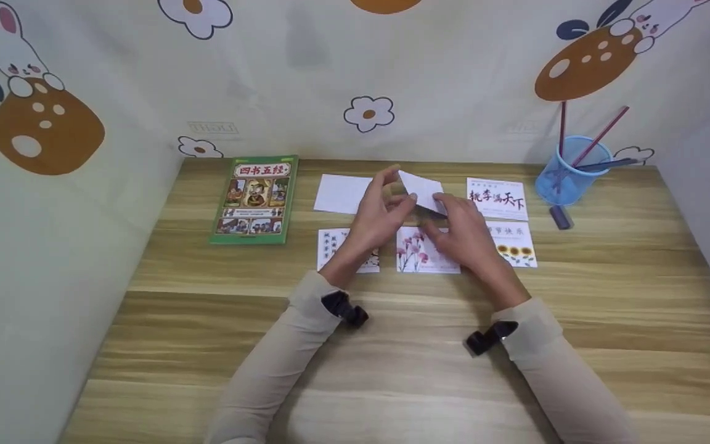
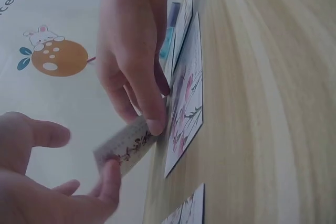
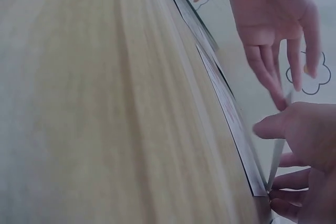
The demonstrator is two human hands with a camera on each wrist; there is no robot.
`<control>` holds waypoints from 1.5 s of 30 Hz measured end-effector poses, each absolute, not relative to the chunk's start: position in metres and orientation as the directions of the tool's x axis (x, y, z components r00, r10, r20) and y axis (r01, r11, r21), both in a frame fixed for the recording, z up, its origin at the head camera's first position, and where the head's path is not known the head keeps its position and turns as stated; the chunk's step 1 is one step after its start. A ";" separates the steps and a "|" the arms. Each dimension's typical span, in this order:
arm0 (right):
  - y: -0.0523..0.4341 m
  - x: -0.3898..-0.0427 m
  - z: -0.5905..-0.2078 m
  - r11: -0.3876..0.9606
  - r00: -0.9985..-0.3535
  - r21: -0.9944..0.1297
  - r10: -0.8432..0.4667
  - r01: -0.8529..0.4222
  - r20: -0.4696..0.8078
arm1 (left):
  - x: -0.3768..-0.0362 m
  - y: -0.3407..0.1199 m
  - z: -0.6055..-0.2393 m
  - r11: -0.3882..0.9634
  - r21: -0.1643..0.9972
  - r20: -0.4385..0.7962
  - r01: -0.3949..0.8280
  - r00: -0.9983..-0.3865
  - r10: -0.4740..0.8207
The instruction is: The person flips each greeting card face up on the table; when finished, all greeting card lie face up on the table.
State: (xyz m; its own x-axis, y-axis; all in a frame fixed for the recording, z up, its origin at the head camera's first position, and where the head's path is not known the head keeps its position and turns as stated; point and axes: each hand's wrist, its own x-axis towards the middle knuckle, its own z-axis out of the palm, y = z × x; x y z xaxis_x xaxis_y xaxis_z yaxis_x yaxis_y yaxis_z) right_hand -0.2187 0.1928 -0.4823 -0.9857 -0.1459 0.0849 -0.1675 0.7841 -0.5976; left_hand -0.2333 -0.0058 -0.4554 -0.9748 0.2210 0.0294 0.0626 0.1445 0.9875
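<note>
Tilted up off the table is a small card (image 1: 421, 190), its blank white side toward the head camera and dark red writing on the side seen from the left wrist. My right hand (image 1: 469, 231) pinches one end of it between thumb and fingers. At the opposite end, the thumb of my left hand (image 1: 375, 216) touches the card while its other fingers are spread. Just in front lies a card with pink flowers (image 1: 413, 251), partly under the right hand. A card with black writing (image 1: 330, 248) and a blank-side-up card (image 1: 339, 192) lie by the left hand.
To the right lie a card with red and black writing (image 1: 497, 200) and a sunflower card (image 1: 518, 248). A blue pencil cup (image 1: 567, 179) holds several pencils or pens, with a dark eraser-like block (image 1: 560, 217) before it. A green book (image 1: 255, 200) lies left.
</note>
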 end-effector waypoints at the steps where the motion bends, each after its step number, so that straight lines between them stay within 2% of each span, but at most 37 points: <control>1: 0.193 -0.219 -0.482 0.777 -0.986 -0.608 -0.133 -0.166 0.099 | -0.233 -0.005 -0.455 0.112 0.992 0.039 0.066 -0.973 0.226; 6: 0.193 -0.222 -0.480 0.751 -0.986 -0.644 -0.060 -0.148 0.157 | -0.233 -0.003 -0.457 0.032 0.998 0.037 0.047 -0.964 0.262; 10: 0.192 -0.222 -0.479 0.726 -0.987 -0.676 -0.019 -0.123 0.159 | -0.234 -0.002 -0.458 0.094 0.995 -0.002 0.027 -0.957 0.289; 14: 0.191 -0.223 -0.478 0.630 -0.982 -0.757 -0.057 -0.174 0.178 | -0.234 -0.002 -0.460 0.178 0.984 -0.055 -0.003 -0.956 0.290; 20: 0.186 -0.221 -0.479 0.550 -0.980 -0.811 -0.113 -0.198 0.162 | -0.237 -0.008 -0.462 0.093 0.995 -0.002 0.021 -0.971 0.238; 24: 0.186 -0.219 -0.475 0.416 -0.986 -0.896 -0.015 -0.155 0.164 | -0.240 -0.013 -0.462 0.079 0.996 0.030 0.046 -0.983 0.182; 27: 0.187 -0.220 -0.471 0.324 -0.975 -0.932 0.088 -0.163 0.202 | -0.241 -0.015 -0.462 0.136 0.988 0.044 0.067 -0.985 0.168; 30: 0.187 -0.220 -0.469 0.364 -0.958 -0.915 0.155 -0.172 0.242 | -0.240 -0.015 -0.462 0.224 0.970 0.061 0.098 -0.984 0.168; 33: 0.187 -0.220 -0.470 0.449 -0.957 -0.880 0.154 -0.153 0.244 | -0.240 -0.015 -0.463 0.283 0.953 0.061 0.111 -0.982 0.180; 39: 0.189 -0.220 -0.477 0.626 -0.978 -0.771 0.064 -0.115 0.198 | -0.240 -0.014 -0.463 0.371 0.925 -0.004 0.085 -0.973 0.232; 45: 0.192 -0.218 -0.481 0.753 -0.997 -0.655 -0.015 -0.064 0.080 | -0.239 -0.013 -0.465 0.463 0.883 -0.076 0.078 -0.949 0.305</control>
